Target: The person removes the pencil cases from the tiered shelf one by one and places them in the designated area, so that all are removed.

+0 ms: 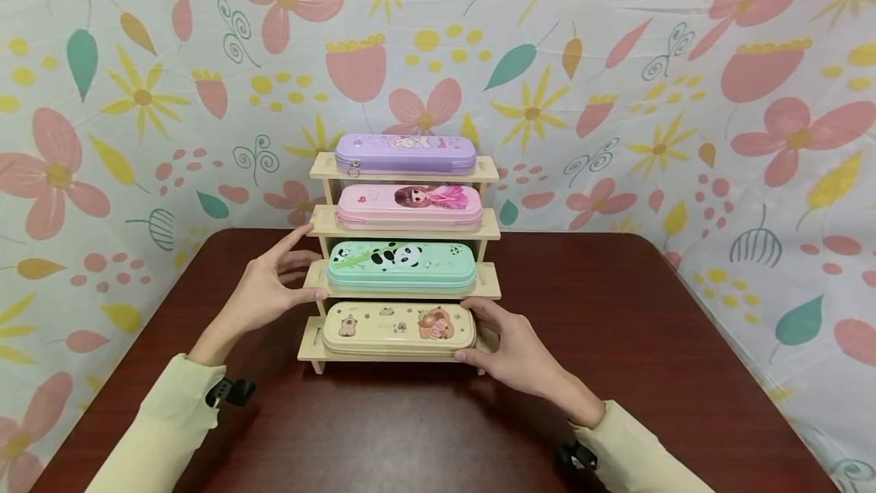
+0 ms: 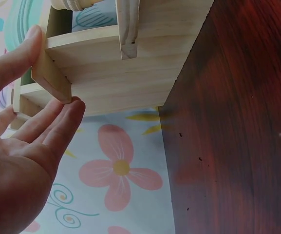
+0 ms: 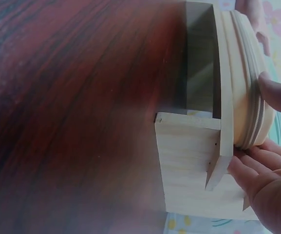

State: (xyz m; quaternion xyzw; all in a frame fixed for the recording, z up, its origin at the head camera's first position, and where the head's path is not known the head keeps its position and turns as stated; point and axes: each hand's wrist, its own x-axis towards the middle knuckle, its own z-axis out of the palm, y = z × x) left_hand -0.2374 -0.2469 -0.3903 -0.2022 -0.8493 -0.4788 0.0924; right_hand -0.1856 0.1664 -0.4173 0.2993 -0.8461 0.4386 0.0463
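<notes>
A cream pencil case lies lengthwise on the lowest shelf of a four-step wooden rack. My right hand grips its right end, thumb on the zipped front side and fingers around the end, as the right wrist view shows. My left hand holds the left end of the second shelf from the bottom, thumb against its edge and fingertips on the other side. On that shelf sits a mint-green panda pencil case. Above are a pink pencil case with a doll picture and a purple one.
The rack stands on a dark red-brown table. Behind the table hangs a white cloth printed with flowers and leaves. In the left wrist view the table's edge runs beside the rack.
</notes>
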